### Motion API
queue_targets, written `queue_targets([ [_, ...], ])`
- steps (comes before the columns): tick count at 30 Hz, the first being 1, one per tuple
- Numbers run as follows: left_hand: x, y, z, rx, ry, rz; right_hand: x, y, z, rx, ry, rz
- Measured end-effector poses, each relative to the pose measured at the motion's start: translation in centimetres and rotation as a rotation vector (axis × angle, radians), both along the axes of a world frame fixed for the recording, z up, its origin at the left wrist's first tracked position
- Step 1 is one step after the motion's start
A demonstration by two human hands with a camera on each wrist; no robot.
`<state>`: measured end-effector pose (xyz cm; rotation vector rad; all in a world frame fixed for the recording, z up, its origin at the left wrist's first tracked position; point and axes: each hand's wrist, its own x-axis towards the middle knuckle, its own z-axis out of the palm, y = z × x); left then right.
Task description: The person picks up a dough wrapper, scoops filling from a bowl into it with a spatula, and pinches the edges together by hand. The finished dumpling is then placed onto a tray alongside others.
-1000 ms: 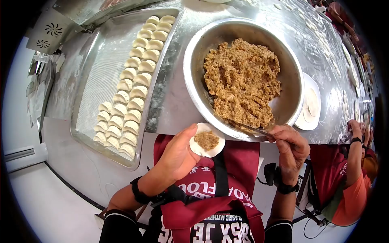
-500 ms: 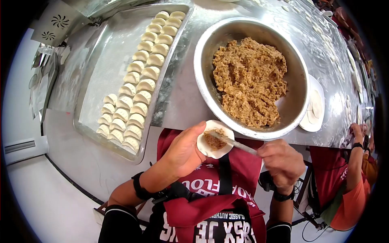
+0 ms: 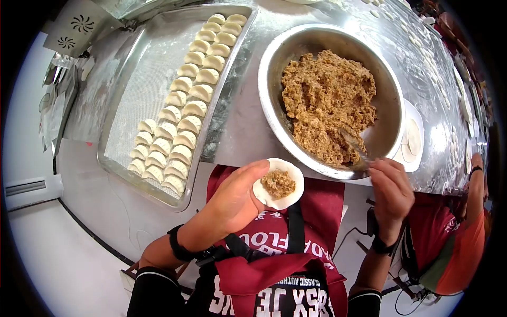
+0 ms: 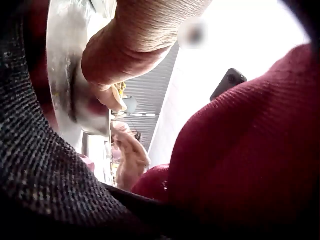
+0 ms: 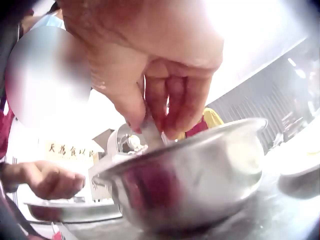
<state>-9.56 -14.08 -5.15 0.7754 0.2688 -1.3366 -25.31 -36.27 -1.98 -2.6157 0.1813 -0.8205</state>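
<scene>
My left hand (image 3: 232,198) holds a round dumpling wrapper (image 3: 285,202) at its left edge, just in front of the bowl. A lump of brown filling (image 3: 279,184) sits in the wrapper's middle. Over the front right rim of the steel bowl (image 3: 263,98), my right hand (image 3: 393,193) pinches the handle end of a flat spatula (image 3: 353,141). Its blade lies in the minced filling (image 3: 327,95) that the bowl contains. From the right wrist, the thumb and fingers show pinched together above the bowl's rim, the blade mostly hidden behind it.
Rows of folded dumplings (image 3: 187,124) stand on a metal tray (image 3: 185,198) to the left. A white plate (image 3: 414,108) with round wrappers (image 3: 411,138) lies right of the bowl. Small dough pieces (image 3: 446,92) are spread over the floured table. Another person's arm (image 3: 475,182) is at far right.
The spatula went from the bowl to the wrapper, pressing on its filling, then back into the bowl with my right hand. The filling on the wrapper now looks thicker. My left hand kept its hold.
</scene>
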Motion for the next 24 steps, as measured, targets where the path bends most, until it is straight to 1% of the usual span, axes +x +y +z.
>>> queue_targets([
  [2,-0.2,-0.2,0.7,-0.013,-0.014,-0.002,0.1,0.3,-0.8,-0.098,0.106,0.031],
  [5,-0.4,-0.4,1.6,-0.05,-0.017,-0.012,0.0,1.2,0.6,-0.07,0.199,0.052],
  [8,-0.7,-1.0,1.9,-0.088,0.009,-0.035,-0.3,3.0,1.6,0.056,0.04,0.057],
  [9,-0.8,-1.2,1.9,-0.111,0.029,-0.056,-0.1,3.9,2.2,0.075,0.035,0.087],
  [12,-1.0,-1.5,1.8,-0.178,0.075,-0.073,1.3,5.5,1.7,0.072,-0.06,0.264],
  [16,-1.2,-1.4,1.5,-0.269,0.162,-0.046,2.5,6.1,0.4,0.133,-0.112,0.244],
  [19,-1.4,-1.3,1.0,-0.271,0.116,-0.071,2.8,6.2,0.5,0.228,-0.117,0.27],
  [22,-1.6,-1.3,1.5,-0.221,-0.058,-0.146,3.2,6.0,0.5,0.317,-0.13,0.291],
  [24,-1.5,-1.6,2.5,-0.15,-0.478,-0.347,3.3,6.0,0.5,0.354,-0.136,0.3],
])
